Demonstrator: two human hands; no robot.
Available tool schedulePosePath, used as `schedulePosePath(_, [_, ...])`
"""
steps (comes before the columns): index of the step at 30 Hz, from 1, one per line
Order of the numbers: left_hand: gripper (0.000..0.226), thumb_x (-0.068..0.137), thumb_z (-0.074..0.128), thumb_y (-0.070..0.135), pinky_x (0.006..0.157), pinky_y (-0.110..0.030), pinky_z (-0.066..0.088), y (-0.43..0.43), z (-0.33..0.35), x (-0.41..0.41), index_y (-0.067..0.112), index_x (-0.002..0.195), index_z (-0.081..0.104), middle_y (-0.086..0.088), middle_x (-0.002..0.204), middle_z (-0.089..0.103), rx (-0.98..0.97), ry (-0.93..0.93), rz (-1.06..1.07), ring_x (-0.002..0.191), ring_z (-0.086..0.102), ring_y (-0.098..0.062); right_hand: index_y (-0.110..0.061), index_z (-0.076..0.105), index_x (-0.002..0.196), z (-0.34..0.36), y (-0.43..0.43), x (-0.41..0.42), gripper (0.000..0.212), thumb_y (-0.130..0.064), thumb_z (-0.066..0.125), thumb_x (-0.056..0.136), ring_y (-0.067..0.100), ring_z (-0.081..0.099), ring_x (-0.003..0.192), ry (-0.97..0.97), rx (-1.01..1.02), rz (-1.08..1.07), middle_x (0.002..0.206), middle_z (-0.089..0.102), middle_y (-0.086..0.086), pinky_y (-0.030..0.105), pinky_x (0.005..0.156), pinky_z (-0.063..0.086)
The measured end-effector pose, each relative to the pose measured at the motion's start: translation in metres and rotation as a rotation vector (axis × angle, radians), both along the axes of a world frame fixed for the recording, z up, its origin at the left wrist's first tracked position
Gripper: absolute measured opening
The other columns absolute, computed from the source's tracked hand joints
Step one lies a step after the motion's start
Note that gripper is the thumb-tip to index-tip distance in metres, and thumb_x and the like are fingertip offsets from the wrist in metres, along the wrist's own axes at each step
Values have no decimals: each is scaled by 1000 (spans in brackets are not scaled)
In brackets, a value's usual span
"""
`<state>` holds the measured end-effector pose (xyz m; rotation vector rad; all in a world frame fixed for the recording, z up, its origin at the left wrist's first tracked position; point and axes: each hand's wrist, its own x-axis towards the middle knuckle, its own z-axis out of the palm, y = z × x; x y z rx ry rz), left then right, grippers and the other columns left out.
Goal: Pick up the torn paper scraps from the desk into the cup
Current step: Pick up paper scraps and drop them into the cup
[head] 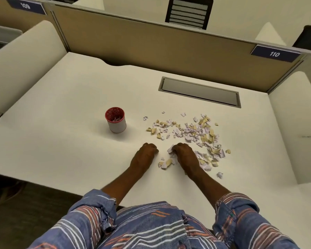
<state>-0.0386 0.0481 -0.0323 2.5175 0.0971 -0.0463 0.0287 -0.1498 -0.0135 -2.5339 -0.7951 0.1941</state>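
Left hand [145,153]: resting on counter [70,141], fingers curled under; held content, if any, not discernible. Right hand [183,155]: fingers curled round a clump of white paper scraps [171,150]. Remaining scraps [192,133]: scattered on counter beyond and right of right hand, small cluster between both hands. Cup [115,122]: upright, left of scatter, apart from left hand, some scraps inside.

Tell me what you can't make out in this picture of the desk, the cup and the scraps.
Head view only.
Left hand: fingers curled under; its back hides whether it holds anything.
Right hand: grips paper scraps; how many is hidden beneath it.
Cup: fill level; the wall hides most of the inside.
Print on scraps: too small.
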Motion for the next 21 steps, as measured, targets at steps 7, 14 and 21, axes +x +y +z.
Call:
schedulePosePath(7, [23,87,58,-5,93,-28,52,2,6,-2,5,99,74,-7,106,72,-224,-143,242,99,66,-18,-9,74,96,6,8,6,16,-3,60,92,19,67,87,65,124,-150,97,72,7,21,75,50])
schedulePosePath(14, [21,82,68,0,85,-18,55,19,29,9,12,95,79,1,95,77,-441,-210,429,89,71,-7,-8,76,99,18,34,10,14,-7,66,90,16,70,86,141,267,-274,97,77,6,29,82,56])
schedulePosePath(21, [14,83,71,3,76,-10,53,70,68,29,7,95,78,-1,93,77,-532,-353,497,79,69,0,-4,76,99,39,78,12,12,-7,69,89,2,70,67,305,488,-333,89,78,7,7,65,51])
